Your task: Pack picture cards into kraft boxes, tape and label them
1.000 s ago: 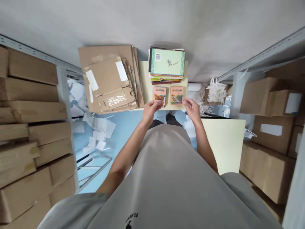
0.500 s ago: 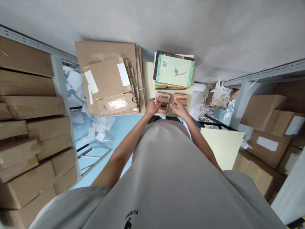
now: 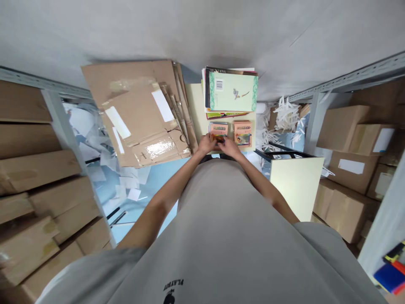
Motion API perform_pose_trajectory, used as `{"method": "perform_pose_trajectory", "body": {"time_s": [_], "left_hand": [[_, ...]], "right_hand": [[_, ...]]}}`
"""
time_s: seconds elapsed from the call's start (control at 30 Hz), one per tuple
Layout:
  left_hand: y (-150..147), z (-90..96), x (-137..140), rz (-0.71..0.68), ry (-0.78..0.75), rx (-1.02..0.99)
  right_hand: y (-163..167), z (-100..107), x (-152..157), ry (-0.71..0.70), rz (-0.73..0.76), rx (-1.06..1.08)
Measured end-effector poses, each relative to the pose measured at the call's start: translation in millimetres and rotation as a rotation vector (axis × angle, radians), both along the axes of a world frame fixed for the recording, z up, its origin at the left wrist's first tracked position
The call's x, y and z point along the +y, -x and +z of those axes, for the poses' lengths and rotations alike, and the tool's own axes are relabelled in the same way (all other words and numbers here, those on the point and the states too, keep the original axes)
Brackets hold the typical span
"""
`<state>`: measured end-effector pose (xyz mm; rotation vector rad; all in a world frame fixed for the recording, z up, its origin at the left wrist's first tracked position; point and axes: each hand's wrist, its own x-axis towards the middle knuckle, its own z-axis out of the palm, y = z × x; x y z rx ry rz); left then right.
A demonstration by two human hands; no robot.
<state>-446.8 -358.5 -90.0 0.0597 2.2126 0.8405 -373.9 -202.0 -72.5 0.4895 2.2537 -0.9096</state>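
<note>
Two small stacks of pink picture-covered books lie side by side near the table's front edge. My left hand (image 3: 207, 144) is closed around the left side of the left pink book (image 3: 219, 127), thumb over its cover. From the right, my right hand (image 3: 229, 147) grips the lower right part of that same book, its fingertips close to the left thumb. Both hands hide the book's lower half. Just right of them, the other stack of pink books (image 3: 242, 132) lies untouched. Behind stands a pile of larger books, topped by a pale green one (image 3: 233, 92).
Flattened cardboard boxes (image 3: 133, 101) lie stacked on the table's left part. Shelves with cardboard boxes (image 3: 38, 169) flank me on both sides. Paper scraps (image 3: 126, 185) litter the blue floor, and a pale stool (image 3: 295, 183) stands at the right. A grey wall (image 3: 202, 33) rises behind.
My right hand has moved left from the right pink stack to the left one, uncovering the right stack's cover. My left hand stays at the left stack. The view has tilted slightly.
</note>
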Motion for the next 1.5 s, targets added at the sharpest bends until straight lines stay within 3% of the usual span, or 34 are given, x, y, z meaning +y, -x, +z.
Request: {"method": "perform_pose_trajectory", "body": {"time_s": [0.1,0.23,0.37,0.43,0.57,0.77,0.93,1.07,1.27,1.5], "left_hand": [[-3.9,5.0,-4.4,0.044,0.020,-0.059],[-9.8,12.7,-11.2,0.136,-0.124,-0.018],[-10.3,23.7,-17.1,0.203,-0.367,-0.056],[-8.9,31.3,-17.3,0.199,-0.478,-0.127],[-11.1,50.0,-5.8,0.084,-0.619,-0.355],[-40.2,89.1,37.5,-0.183,-0.715,-0.515],[-81.3,130.5,75.1,-0.356,-0.756,-0.637],[-124.2,149.9,111.2,-0.446,-0.722,-0.666],[-213.5,154.0,188.3,-0.561,-0.672,-0.616],[-329.5,150.9,265.9,-0.616,-0.634,-0.573]], "right_hand": [[-4.8,3.0,-12.6,-0.012,-0.042,-0.002],[-11.6,3.7,-26.9,0.031,-0.173,0.048],[-30.3,6.8,-28.6,0.211,-0.462,0.120],[-49.7,13.2,-22.5,0.236,-0.659,0.190],[-108.4,38.8,-8.1,0.210,-1.002,0.351],[-194.0,93.0,-10.7,0.217,-1.303,0.601],[-249.3,130.4,-9.5,0.259,-1.437,0.787],[-297.0,143.2,5.4,0.243,-1.522,0.886],[-386.1,137.2,55.6,0.279,-1.627,0.998],[-495.3,130.3,108.0,0.150,-1.699,1.037]]}}
